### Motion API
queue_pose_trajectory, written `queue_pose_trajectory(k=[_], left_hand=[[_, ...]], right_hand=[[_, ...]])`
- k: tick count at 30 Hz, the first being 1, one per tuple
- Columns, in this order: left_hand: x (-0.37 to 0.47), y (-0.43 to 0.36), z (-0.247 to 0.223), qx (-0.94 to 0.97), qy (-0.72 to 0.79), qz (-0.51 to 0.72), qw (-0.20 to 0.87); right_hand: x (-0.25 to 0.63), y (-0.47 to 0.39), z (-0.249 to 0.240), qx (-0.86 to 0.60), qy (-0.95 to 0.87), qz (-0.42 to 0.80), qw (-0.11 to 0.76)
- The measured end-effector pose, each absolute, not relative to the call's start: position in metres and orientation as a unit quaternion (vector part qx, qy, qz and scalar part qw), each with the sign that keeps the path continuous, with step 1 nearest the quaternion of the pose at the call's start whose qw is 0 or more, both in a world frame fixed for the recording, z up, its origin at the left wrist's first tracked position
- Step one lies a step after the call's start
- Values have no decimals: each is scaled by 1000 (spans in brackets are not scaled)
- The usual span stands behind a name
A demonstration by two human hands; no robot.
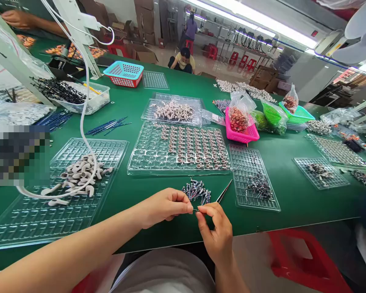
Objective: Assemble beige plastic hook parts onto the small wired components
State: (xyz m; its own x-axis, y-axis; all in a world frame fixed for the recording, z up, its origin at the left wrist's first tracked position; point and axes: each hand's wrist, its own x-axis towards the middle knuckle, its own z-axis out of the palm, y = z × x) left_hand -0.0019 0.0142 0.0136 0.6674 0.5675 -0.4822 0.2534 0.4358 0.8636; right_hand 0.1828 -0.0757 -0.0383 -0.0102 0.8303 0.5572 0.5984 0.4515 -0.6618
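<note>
Green and smooth, the desk [274, 179] shows a bare strip along its near edge, with open surface right of the clear plastic tray of dark wired parts [259, 185]. Above that edge, the left hand [167, 207] and right hand [216, 228] nearly meet, fingertips pinching a tiny thin piece [196, 210] between them. Just beyond lies a pile of slim wired components [197, 191], with pointed metal tweezers [224, 191] beside it. Farther out, a glossy moulded tray [178, 148] holds rows of beige curved shells, its left cells unfilled.
</note>
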Motion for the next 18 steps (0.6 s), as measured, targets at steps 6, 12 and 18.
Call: queue_pose_trajectory(k=[6, 12, 18], left_hand=[[-1, 13, 14, 498, 384, 118, 769], [0, 10, 13, 419, 336, 152, 830], [1, 8, 8, 370, 302, 157, 864]], right_hand=[[183, -77, -35, -516, -686, 147, 492], [186, -79, -36, -529, -661, 188, 498], [189, -78, -37, -535, -634, 207, 518]])
